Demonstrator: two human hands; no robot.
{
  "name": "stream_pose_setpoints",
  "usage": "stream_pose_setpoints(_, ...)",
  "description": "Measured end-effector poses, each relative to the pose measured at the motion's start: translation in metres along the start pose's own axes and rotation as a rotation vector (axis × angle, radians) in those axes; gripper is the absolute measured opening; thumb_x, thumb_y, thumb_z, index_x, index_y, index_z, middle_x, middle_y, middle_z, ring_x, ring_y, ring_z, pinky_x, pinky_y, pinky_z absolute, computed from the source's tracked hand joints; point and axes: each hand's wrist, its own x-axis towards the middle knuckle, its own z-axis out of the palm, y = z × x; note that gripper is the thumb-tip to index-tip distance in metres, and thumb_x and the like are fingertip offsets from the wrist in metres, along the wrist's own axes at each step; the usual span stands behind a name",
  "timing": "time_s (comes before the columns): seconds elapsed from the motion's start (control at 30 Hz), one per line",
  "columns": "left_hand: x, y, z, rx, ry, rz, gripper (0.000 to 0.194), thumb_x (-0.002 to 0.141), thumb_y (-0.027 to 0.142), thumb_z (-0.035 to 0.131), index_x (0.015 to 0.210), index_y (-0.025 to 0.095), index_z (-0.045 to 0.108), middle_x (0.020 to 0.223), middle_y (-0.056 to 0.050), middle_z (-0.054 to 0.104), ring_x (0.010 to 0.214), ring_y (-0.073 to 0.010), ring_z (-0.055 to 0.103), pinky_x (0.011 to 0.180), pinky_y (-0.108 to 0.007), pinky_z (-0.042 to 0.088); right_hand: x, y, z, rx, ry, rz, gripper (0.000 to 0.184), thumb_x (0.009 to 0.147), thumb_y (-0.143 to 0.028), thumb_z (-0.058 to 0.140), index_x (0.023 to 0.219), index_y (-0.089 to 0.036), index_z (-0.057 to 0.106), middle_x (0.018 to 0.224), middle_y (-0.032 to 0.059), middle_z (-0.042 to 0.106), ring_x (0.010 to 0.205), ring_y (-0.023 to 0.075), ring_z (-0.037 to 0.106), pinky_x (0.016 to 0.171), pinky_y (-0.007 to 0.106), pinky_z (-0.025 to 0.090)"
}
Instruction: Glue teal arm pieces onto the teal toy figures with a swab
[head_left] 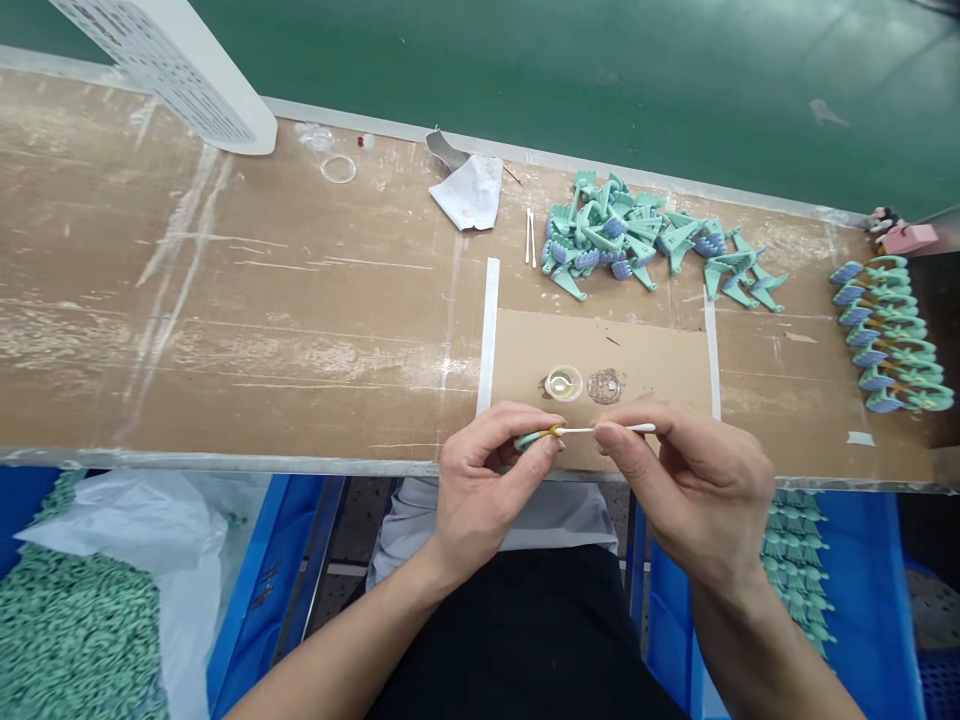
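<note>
Pinching a swab (622, 428), right hand (686, 480) meets left hand (487, 480) pinching teal part (529, 439) near a cup of liquid (563, 383).

cardboard sheet (600, 350) on workbench (225, 300) | small cup (563, 383) on sheet | plastic clips (607, 230) behind sheet | cotton swabs (530, 238) left of clips

The head camera looks forward and down across the workbench (225, 300).
</note>
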Motion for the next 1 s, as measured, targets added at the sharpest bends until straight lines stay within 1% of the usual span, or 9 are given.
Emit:
stream_pose_setpoints(0.1, -0.0005, -0.0008, 0.0002, 0.004, 0.004, 0.009, 0.009, 0.106, 0.029, 0.092, 0.112, 0.025, 0.098, 0.111, -0.010, 0.089, 0.094, -0.0225, 0.082, 0.075, -0.030, 0.065, 0.0014, -0.0005, -0.0030, -0.010, -0.032, 0.003, 0.016, 0.111, -0.014, 0.084, 0.102, -0.027, 0.082, 0.088, -0.0023, 0.085, 0.067, 0.0154, 0.073, 0.068, 0.029, 0.061)
stream_pose_setpoints(0.23, -0.0007, -0.0019, -0.0003, 0.012, 0.003, 0.028, 0.008, 0.107, 0.026, 0.092, 0.113, 0.026, 0.098, 0.112, -0.010, 0.088, 0.095, -0.0220, 0.082, 0.076, -0.030, 0.065, 0.0019, -0.0001, -0.0066, -0.054, -0.063, -0.006, 0.016, 0.113, -0.014, 0.082, 0.103, -0.027, 0.082, 0.089, -0.0032, 0.085, 0.069, 0.0146, 0.075, 0.069, 0.028, 0.059)
stream_pose_setpoints(0.47, -0.0016, -0.0020, -0.0008, 0.011, 0.001, 0.005, 0.009, 0.107, 0.029, 0.093, 0.113, 0.026, 0.098, 0.113, -0.011, 0.088, 0.095, -0.0233, 0.082, 0.075, -0.032, 0.066, 0.0031, -0.0002, -0.0057, -0.074, -0.038, -0.024, 0.017, 0.112, -0.013, 0.082, 0.101, -0.026, 0.080, 0.089, -0.0044, 0.085, 0.068, 0.0131, 0.075, 0.070, 0.026, 0.058)
stream_pose_setpoints(0.63, -0.0024, -0.0012, -0.0018, 0.003, -0.018, 0.007, 0.008, 0.108, 0.029, 0.092, 0.113, 0.026, 0.097, 0.113, -0.011, 0.089, 0.097, -0.0240, 0.082, 0.079, -0.034, 0.067, 0.0035, 0.0029, -0.0041, -0.067, -0.027, 0.006, 0.016, 0.112, -0.014, 0.083, 0.103, -0.026, 0.081, 0.088, -0.0042, 0.084, 0.065, 0.0126, 0.070, 0.069, 0.028, 0.057)
stream_pose_setpoints(0.77, -0.0019, -0.0012, -0.0021, 0.009, -0.030, 0.021, 0.007, 0.109, 0.027, 0.091, 0.112, 0.026, 0.097, 0.113, -0.011, 0.089, 0.100, -0.0248, 0.083, 0.080, -0.035, 0.067, 0.0038, 0.0023, -0.0029, -0.046, -0.021, 0.001, 0.016, 0.112, -0.014, 0.083, 0.101, -0.026, 0.081, 0.086, -0.0046, 0.083, 0.064, 0.0125, 0.069, 0.067, 0.027, 0.056)
stream_pose_setpoints(1.0, -0.0025, -0.0036, -0.0030, 0.022, -0.028, 0.058, 0.012, 0.109, 0.023, 0.090, 0.115, 0.029, 0.098, 0.114, -0.008, 0.089, 0.103, -0.0222, 0.082, 0.082, -0.031, 0.064, 0.0042, 0.0005, -0.0041, -0.015, -0.048, 0.018, 0.017, 0.111, -0.012, 0.084, 0.102, -0.027, 0.081, 0.089, -0.0059, 0.084, 0.066, 0.0113, 0.069, 0.069, 0.026, 0.057)
